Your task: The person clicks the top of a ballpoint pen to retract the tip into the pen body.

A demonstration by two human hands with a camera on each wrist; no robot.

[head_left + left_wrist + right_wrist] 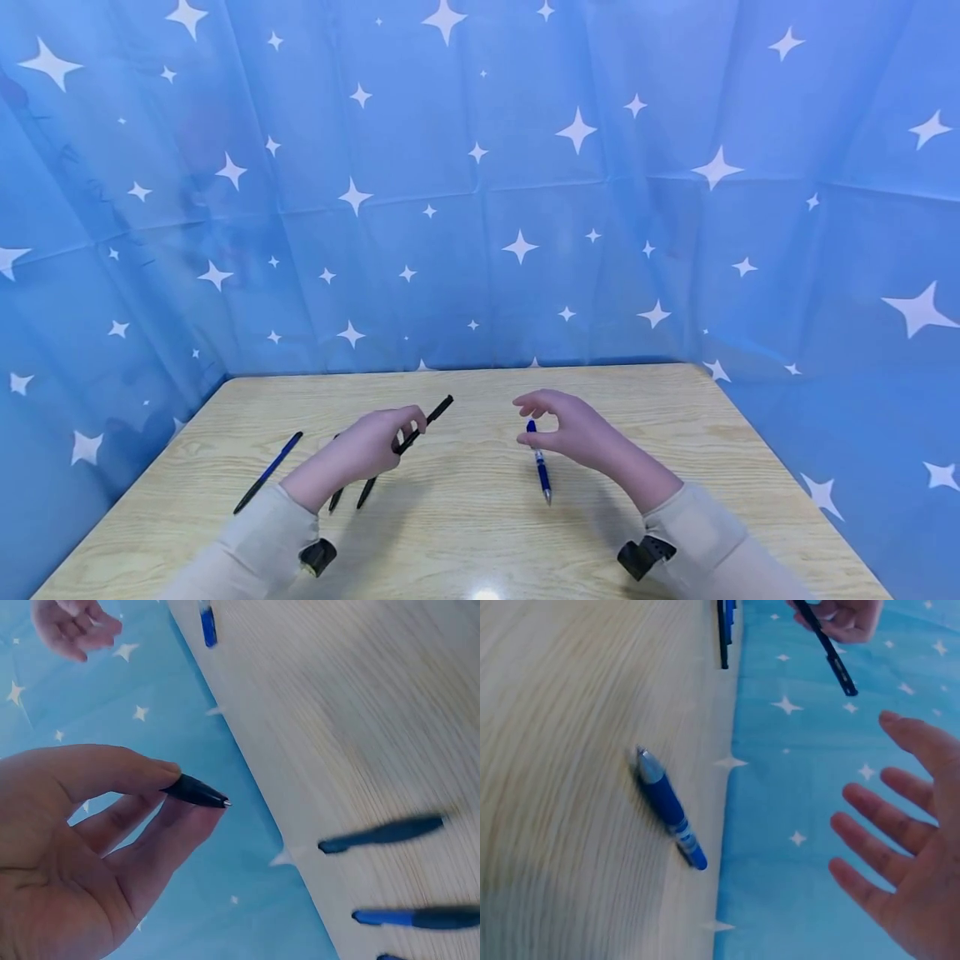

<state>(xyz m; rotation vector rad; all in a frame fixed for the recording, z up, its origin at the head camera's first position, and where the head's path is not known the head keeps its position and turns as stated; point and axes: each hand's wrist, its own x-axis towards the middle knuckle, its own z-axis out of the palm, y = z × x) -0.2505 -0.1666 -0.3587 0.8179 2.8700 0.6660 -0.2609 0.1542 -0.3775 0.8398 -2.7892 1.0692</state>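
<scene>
My left hand (367, 446) pinches a black pen (439, 408) between thumb and fingers, above the table. In the left wrist view the pen's tip (217, 799) pokes out past the fingertips. My right hand (573, 429) hovers over a blue pen (542, 471), its fingers loosely bent and apart from it. The right wrist view has this blue pen (667, 802) lying on the wood, with a silver tip and a clip; the right hand (907, 832) is spread beside it and holds nothing.
On the left of the wooden table (480, 533) lie a blue-and-black pen (268, 472) and two dark pens, one of them a black pen (366, 492), partly hidden by my left arm. A blue star-patterned curtain (480, 208) hangs behind the table and along its sides.
</scene>
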